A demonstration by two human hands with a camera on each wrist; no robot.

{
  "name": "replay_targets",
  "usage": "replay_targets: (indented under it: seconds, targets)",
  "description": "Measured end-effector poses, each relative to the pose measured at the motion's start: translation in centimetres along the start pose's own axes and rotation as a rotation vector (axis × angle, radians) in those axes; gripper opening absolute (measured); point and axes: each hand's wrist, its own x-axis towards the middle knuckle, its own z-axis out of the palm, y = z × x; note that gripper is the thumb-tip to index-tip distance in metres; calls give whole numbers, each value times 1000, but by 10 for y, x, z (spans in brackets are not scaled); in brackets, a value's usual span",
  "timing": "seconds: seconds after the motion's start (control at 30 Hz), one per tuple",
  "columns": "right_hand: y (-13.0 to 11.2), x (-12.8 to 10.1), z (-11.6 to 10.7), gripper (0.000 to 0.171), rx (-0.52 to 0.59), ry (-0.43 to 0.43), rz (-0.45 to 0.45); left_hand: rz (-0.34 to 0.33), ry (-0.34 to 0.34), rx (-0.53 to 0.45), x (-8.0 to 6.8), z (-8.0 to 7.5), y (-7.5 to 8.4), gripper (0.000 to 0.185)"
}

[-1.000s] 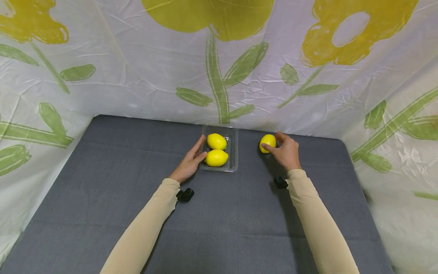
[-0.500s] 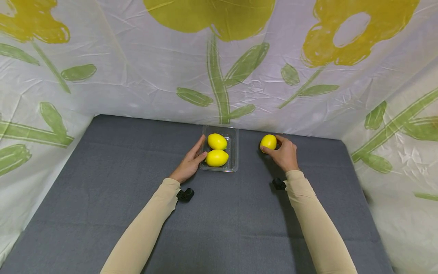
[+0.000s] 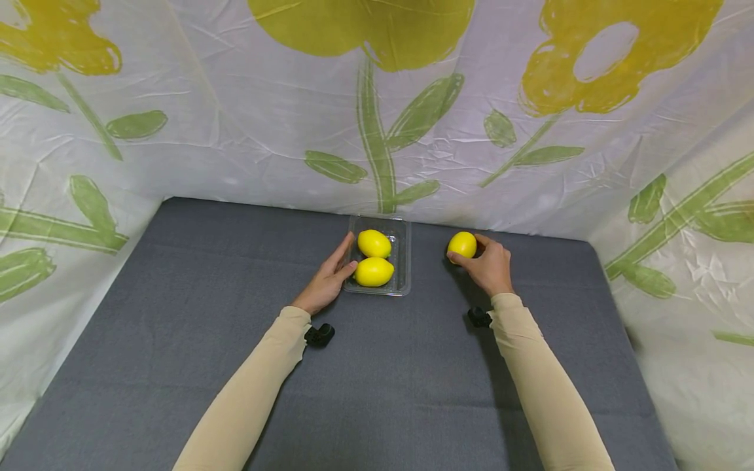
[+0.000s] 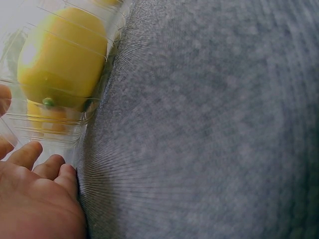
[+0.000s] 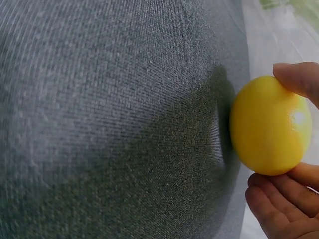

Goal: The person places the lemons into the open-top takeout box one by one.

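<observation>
A clear plastic tray (image 3: 403,261) stands near the table's back edge, with a far lemon (image 3: 374,243) and a near lemon (image 3: 374,272) lying in it. My left hand (image 3: 325,282) rests along the tray's left side, its fingers fairly straight and the thumb at the rim. Through the tray wall, the left wrist view shows a lemon (image 4: 65,57) close beyond the fingertips (image 4: 52,164). To the right of the tray, my right hand (image 3: 493,265) pinches a third lemon (image 3: 462,244) between thumb and fingers. That lemon (image 5: 270,125) sits close over the cloth in the right wrist view.
Dark grey cloth (image 3: 377,379) covers the table. A white curtain (image 3: 247,131) with printed yellow flowers hangs right behind the back edge and along both sides. Small black cameras (image 3: 320,335) sit at both wrists.
My right hand has shifted slightly left and its fingers have closed round the right lemon, which has turned or moved a little. The left hand and tray look unchanged.
</observation>
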Motion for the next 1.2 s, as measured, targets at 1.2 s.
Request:
replay_targets:
  seconds: [1.2]
  targets:
    - [-55,-16,-4,71,129,45,-166,25,25,19,12,-2,-38,65]
